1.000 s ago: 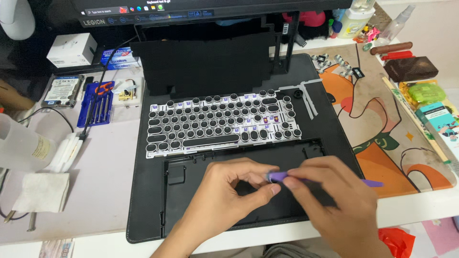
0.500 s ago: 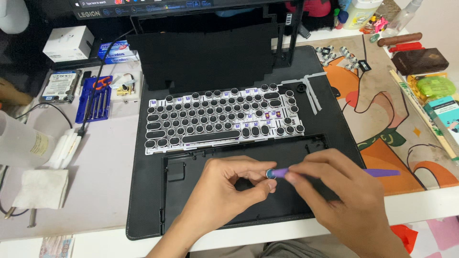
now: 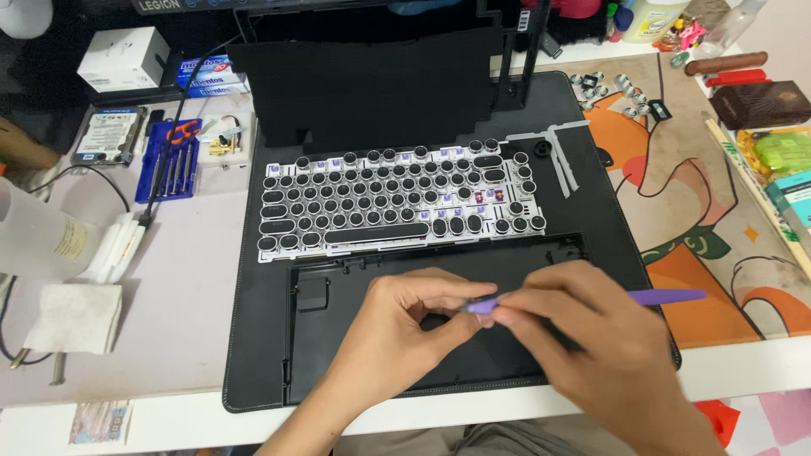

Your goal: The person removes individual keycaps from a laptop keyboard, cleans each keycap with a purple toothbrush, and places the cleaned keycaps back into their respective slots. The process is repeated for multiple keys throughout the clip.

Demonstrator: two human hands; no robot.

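My right hand [image 3: 604,342] holds a thin purple tool [image 3: 667,296], its handle sticking out to the right and its tip pointing left. My left hand [image 3: 405,333] pinches something small at that tip; the small thing is hidden by the fingers. Both hands hover over an empty black keyboard case [image 3: 338,287] on a black desk mat [image 3: 253,355]. Just beyond the case lies a white keyboard plate with round black keycaps [image 3: 397,198].
A blue screwdriver set [image 3: 173,160], a hard drive [image 3: 106,135] and a white box [image 3: 122,57] lie at the left. White tissue [image 3: 72,317] and a plastic bottle [image 3: 38,241] sit near the left edge. A grey plastic frame piece [image 3: 557,152] and loose keycaps [image 3: 612,89] lie right.
The hands stay together over the case with the purple tool between them; the view has shifted slightly, and the fingers have barely moved.
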